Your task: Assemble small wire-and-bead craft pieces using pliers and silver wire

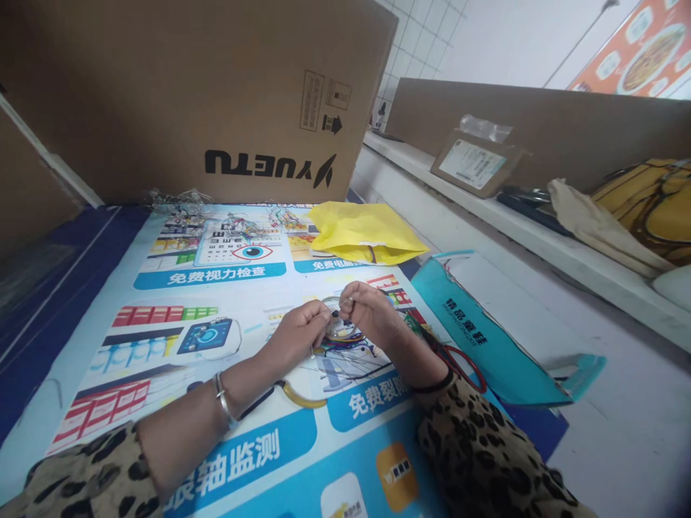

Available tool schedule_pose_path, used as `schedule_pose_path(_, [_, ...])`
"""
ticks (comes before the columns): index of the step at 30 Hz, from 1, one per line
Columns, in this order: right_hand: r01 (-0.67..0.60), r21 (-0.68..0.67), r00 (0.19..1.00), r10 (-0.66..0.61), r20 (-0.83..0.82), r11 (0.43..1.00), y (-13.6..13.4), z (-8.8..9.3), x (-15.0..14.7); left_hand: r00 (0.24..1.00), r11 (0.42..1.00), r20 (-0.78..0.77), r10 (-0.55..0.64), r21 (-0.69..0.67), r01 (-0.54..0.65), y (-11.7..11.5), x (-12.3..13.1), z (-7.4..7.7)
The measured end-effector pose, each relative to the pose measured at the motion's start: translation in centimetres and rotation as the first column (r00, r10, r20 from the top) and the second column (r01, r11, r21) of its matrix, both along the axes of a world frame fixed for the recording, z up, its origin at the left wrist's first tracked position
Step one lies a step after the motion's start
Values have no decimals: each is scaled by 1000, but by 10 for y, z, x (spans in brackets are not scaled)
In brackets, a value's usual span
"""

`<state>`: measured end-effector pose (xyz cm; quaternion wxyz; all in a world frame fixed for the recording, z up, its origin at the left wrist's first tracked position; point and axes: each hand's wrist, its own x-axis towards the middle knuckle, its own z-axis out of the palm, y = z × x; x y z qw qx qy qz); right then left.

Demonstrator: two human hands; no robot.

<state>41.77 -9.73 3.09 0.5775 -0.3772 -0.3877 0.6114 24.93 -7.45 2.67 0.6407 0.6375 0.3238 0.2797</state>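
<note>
Head view: left hand (294,337) and right hand (372,314) pinch a tiny indistinct piece (335,314)

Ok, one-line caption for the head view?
Over the printed poster, the left hand and right hand pinch a small dark piece.

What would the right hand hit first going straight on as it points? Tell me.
Likely the left hand: the right hand points leftward at it, both pinching a small dark piece.
</note>
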Motion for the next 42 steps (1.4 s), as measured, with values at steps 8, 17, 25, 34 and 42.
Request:
schedule_pose_path(8, [-17, 7, 1000, 17, 21, 1000, 0, -3, -1, 999, 999, -28, 17, 45, -16, 0, 0, -2])
schedule_pose_path(17, [-41, 23, 999, 40, 21, 999, -1, -6, 3, 1000, 999, -1, -3, 44, 3, 2, 0, -6])
schedule_pose_path(25, [-49, 14, 999, 49, 23, 999, 1, -9, 5, 998, 998, -58, -22, 64, 26, 2, 0, -4])
schedule_pose_path(34, [-35, 11, 994, 33, 106, 999, -1, -6, 5, 997, 996, -68, -27, 82, 33, 2, 1, -5])
schedule_pose_path(42, [-7, 48, 973, -4, 231, 999, -6, 3, 0, 992, 993, 67, -111, -32, 113, 3, 1, -8])
